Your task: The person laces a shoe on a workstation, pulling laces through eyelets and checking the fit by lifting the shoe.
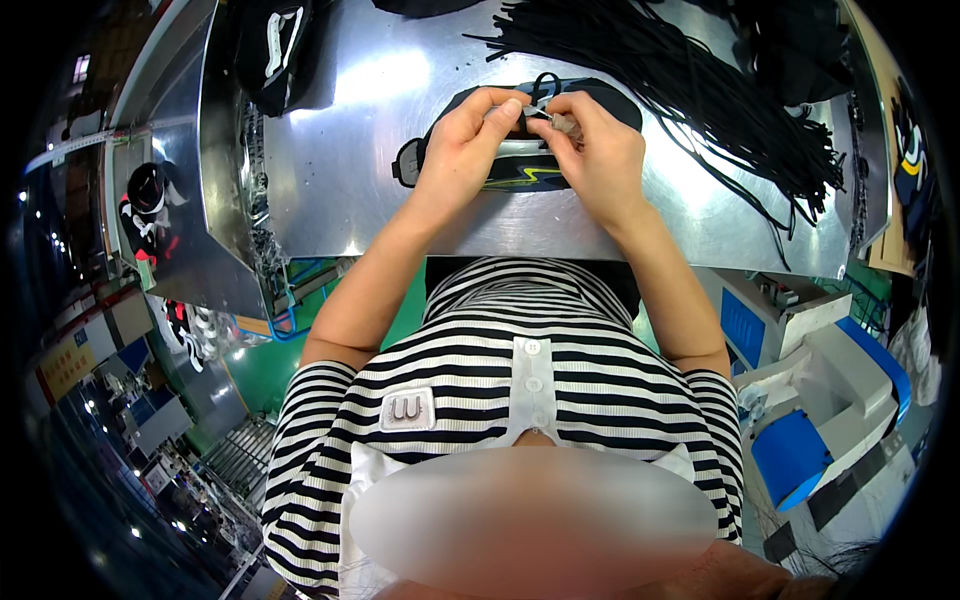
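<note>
A dark shoe upper [612, 102] with a yellow-green zigzag line lies on the metal table, under both my hands. Over its opening, my left hand [468, 135] is closed, thumb and forefinger pinched together. My right hand [600, 150] faces it in a similar pinch, with a tan wrap around one finger. A thin black shoelace [545, 78] makes a small loop between the fingertips of both hands. A small pale piece also shows between them, too small to name. My fingers hide the rest of the lace and most of the eyelet area.
A large bundle of black laces [680, 90] spreads over the right of the metal table [340, 190]. Dark pieces, one with a white-edged opening [283, 45], lie at the back left. A blue and white machine [800, 450] stands at my right, below the table.
</note>
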